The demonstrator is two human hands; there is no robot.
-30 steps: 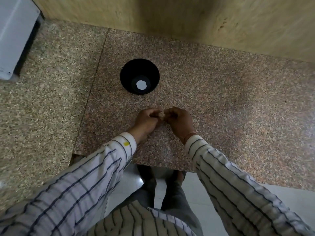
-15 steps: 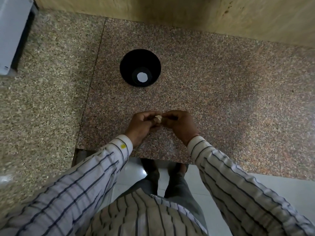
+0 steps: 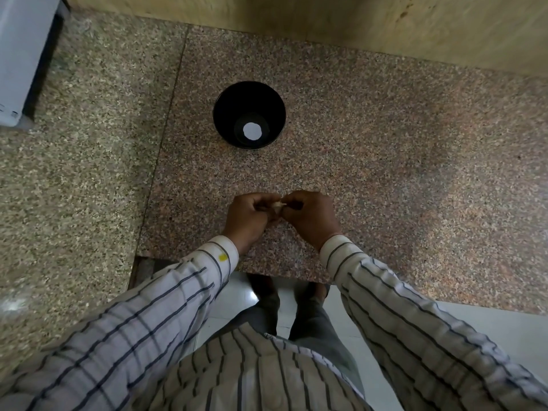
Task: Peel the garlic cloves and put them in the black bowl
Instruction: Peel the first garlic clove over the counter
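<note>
A pale garlic piece [image 3: 278, 204] shows between the fingertips of both hands, just above the reddish granite counter [image 3: 385, 161]. My left hand [image 3: 252, 218] grips it from the left with curled fingers. My right hand [image 3: 311, 216] pinches it from the right. Most of the garlic is hidden by the fingers. The black bowl [image 3: 225, 114] stands upright farther back on the counter, well apart from the hands. A round white patch lies at its bottom; I see no cloves in it.
A lighter speckled stone slab [image 3: 74, 173] adjoins the counter on the left. A white appliance [image 3: 20, 54] sits at the far left corner. A tan wall [image 3: 355, 22] closes the back. White floor tiles [image 3: 489, 330] and my legs show below the counter's front edge.
Both hands stay together on the garlic, fingers working slightly. The view tilted, so bowl and hands sit a little differently in frame.
</note>
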